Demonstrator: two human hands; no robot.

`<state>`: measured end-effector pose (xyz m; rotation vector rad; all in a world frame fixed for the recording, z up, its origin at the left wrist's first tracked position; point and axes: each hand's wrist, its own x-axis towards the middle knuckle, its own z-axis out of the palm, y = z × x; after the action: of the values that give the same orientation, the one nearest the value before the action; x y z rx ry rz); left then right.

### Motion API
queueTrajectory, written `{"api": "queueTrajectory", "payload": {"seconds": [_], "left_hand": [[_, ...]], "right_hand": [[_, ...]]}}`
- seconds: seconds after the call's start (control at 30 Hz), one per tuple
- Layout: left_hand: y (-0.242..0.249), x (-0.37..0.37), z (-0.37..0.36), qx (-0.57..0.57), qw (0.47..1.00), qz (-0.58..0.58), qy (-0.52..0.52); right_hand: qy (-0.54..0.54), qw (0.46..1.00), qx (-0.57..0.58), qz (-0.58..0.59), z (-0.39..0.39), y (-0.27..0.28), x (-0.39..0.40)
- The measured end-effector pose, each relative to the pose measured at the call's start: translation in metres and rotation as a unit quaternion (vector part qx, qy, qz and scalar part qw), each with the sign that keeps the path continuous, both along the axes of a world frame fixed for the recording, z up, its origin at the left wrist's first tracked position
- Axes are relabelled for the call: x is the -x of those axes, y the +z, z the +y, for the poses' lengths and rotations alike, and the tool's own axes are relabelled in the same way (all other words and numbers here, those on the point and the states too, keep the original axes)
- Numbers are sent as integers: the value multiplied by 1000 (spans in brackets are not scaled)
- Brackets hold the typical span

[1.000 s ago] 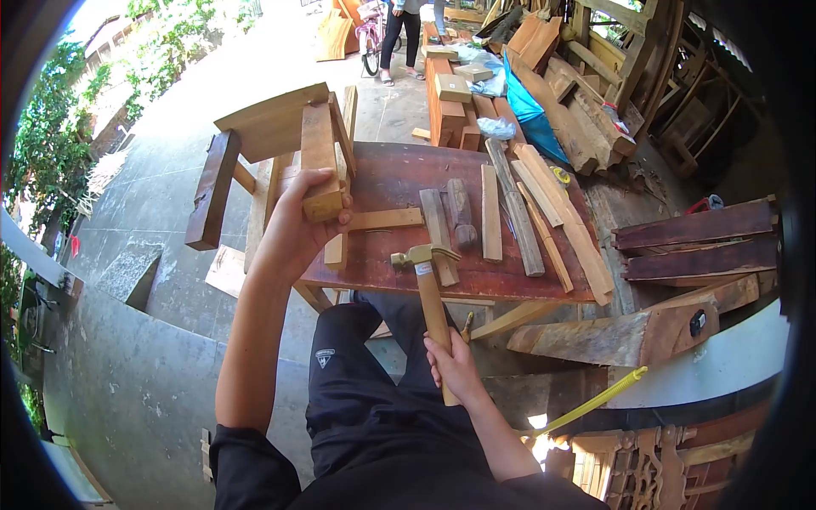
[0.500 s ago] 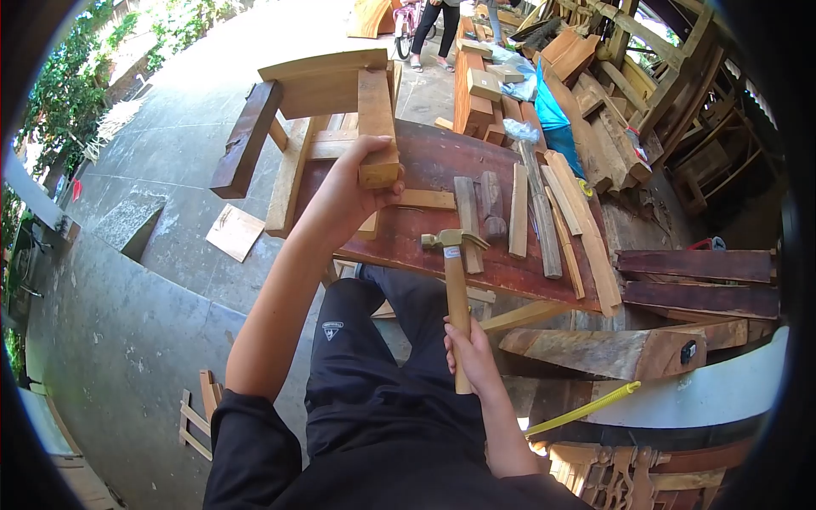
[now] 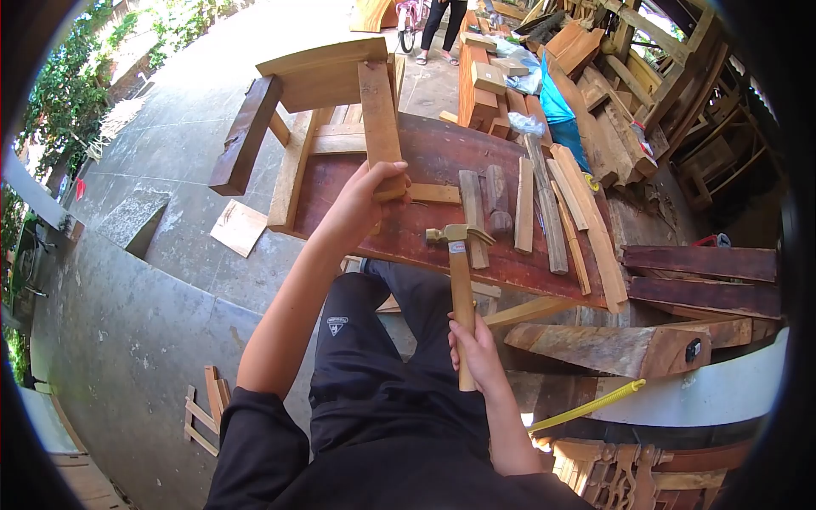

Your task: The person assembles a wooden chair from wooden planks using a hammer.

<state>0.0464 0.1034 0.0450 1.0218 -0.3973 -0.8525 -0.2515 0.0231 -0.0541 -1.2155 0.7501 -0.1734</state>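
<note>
My left hand (image 3: 364,204) is closed around the near end of an upright wooden post (image 3: 379,115), part of a joined wooden frame (image 3: 327,72) standing at the table's left end. The thumb lies across the post, and the fingers are partly hidden behind it. In my right hand (image 3: 478,350) is a claw hammer (image 3: 460,280), gripped low on its wooden handle. Its head points up, in front of the table edge and apart from the frame. Beside the hammer head, a short grey wooden block (image 3: 476,217) lies on the table.
Several wooden strips (image 3: 524,204) and a dark chunky block (image 3: 499,200) lie on the reddish table (image 3: 425,149). Stacked lumber (image 3: 476,93) and a blue sheet (image 3: 554,110) are beyond it. A person (image 3: 442,30) stands at the back. A curved timber (image 3: 603,348) is at my right.
My left hand has slid slightly down the post toward its near end, covering more of it. The hammer stays in my right hand, almost unmoved. The view has shifted a little.
</note>
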Motion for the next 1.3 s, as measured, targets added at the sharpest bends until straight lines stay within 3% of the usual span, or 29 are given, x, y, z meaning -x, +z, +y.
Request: {"api": "queueTrajectory", "payload": {"seconds": [0.83,1.3], "left_hand": [[-63,11,-37,88,996,-29,-20],[-81,15,-38,76,996,-45,-21]], "right_hand": [[0,1000,-10,-3,1,-11,-4],[4,1000,-3,4,0,-10,-3]]}}
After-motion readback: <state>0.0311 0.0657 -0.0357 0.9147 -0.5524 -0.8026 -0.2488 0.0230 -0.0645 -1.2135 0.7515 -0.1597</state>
